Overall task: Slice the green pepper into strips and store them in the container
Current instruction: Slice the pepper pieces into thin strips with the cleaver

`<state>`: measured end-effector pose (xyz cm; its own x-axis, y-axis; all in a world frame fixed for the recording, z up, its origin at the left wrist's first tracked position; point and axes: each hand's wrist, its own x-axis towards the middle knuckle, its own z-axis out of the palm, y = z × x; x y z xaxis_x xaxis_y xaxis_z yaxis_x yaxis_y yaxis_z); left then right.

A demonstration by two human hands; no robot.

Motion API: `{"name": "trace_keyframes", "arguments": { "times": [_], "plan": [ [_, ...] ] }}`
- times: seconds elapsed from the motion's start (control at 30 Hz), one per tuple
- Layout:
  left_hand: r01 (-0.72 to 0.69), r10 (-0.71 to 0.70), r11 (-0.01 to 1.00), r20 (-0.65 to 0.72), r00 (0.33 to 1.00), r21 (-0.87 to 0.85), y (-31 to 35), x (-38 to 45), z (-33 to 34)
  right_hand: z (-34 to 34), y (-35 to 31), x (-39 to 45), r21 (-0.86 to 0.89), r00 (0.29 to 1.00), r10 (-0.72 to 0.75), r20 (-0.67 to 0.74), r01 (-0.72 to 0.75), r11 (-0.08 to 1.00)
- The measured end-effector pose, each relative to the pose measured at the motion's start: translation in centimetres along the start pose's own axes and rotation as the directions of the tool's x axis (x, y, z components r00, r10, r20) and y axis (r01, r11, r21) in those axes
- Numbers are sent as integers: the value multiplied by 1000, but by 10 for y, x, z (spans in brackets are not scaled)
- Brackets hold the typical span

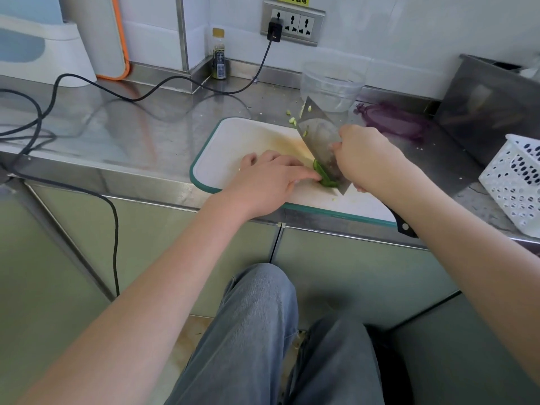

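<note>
Lying between board and wall, green scraps (290, 119) dot the steel counter (146, 133). Behind stands the clear container (331, 86), contents unclear. On the cutting board (233, 147), the left hand (268, 182) presses the green pepper (323, 175) with straight fingers; the right hand (365, 159) grips the cleaver (317, 135).

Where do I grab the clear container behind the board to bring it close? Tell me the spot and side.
Take the clear container by its upper wall just under the rim, coming from the right side with fingers around the outside. It stands upright and open-topped, and the cleaver blade tip leans in front of its near-left side, so the right is freer.
</note>
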<state>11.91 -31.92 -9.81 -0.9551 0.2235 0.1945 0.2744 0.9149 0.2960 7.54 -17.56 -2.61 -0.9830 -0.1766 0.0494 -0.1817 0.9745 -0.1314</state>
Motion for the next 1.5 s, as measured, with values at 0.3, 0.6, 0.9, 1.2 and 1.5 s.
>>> {"name": "trace_keyframes", "arguments": {
  "times": [0.3, 0.6, 0.9, 1.2, 1.5],
  "plan": [
    [-4, 4, 1000, -4, 1000, 11, -2, 2, 3, 13, -20, 18, -112, 997, -65, -49, 60, 992],
    [2, -2, 1000, 18, 1000, 4, -3, 2, 1, 1, 4, 15, -142, 988, -144, 55, 150, 978],
    [-4, 4, 1000, -8, 1000, -22, -4, 3, 2, -9, 14, 34, -118, 992, -65, 110, 78, 990],
    [14, -14, 995, 2, 1000, -96, -3, 1, -1, -35, 18, 19, 89, 997, -80, 10, 79, 993],
    [19, -18, 999, 27, 999, -38, 0, 0, -4, -14, 13, 8, 190, 989, -38, 145, 10, 982]
  ]
}}
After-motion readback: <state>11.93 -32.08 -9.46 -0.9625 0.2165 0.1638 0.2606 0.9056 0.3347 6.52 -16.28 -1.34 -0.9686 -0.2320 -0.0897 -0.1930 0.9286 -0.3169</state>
